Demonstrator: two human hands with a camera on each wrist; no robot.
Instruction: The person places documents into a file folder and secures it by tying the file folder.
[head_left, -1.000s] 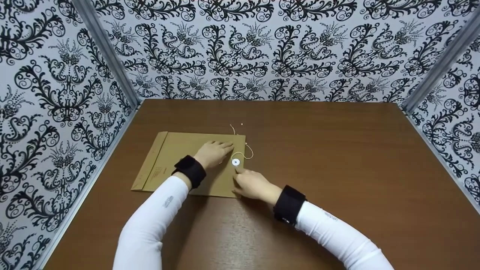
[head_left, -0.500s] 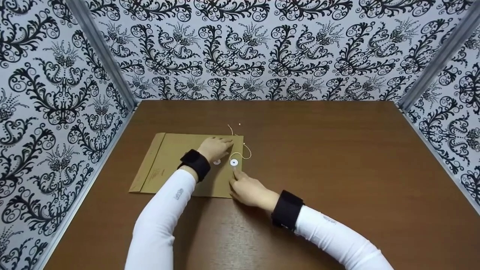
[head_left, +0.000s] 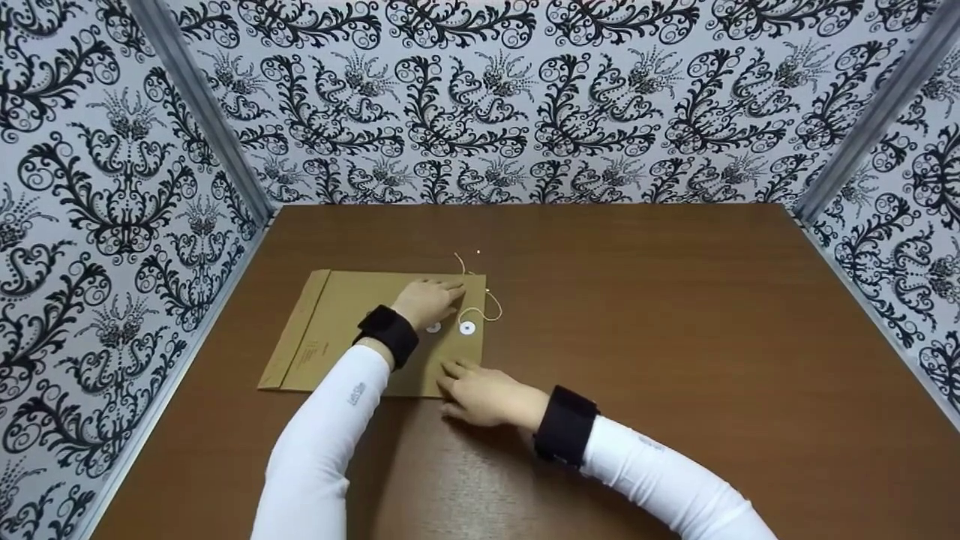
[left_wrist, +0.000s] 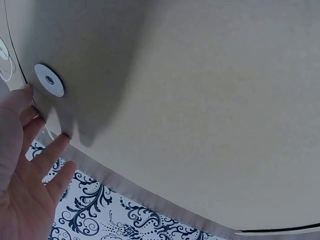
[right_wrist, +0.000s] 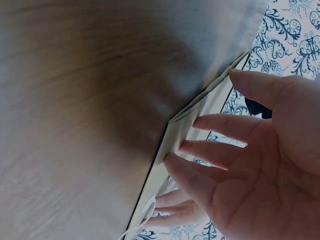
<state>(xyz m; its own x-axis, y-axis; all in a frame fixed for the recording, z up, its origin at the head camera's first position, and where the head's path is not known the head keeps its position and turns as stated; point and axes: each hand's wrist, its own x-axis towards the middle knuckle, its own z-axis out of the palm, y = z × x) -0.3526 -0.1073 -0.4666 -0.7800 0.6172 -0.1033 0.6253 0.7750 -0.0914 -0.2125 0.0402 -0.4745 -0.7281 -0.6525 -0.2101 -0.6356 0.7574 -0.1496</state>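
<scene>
Brown envelope (head_left: 352, 330) flat on the desk (head_left: 675, 337), left of centre, nearer the left edge than the right, well short of the far edge. Left hand (head_left: 427, 300) resting on the envelope's upper right part, fingers straight and slightly spread, pressing down, just beside the two white discs (head_left: 466, 328). Loose string (head_left: 487, 304) looped past the envelope's right edge onto the desk. Right hand (head_left: 476, 390) at the envelope's near right corner, fingers extended and apart, fingertips (right_wrist: 187, 147) touching the corner's edge, gripping nothing. Hands near each other but apart. White sleeves and black wristbands (head_left: 566, 424) on both arms.
</scene>
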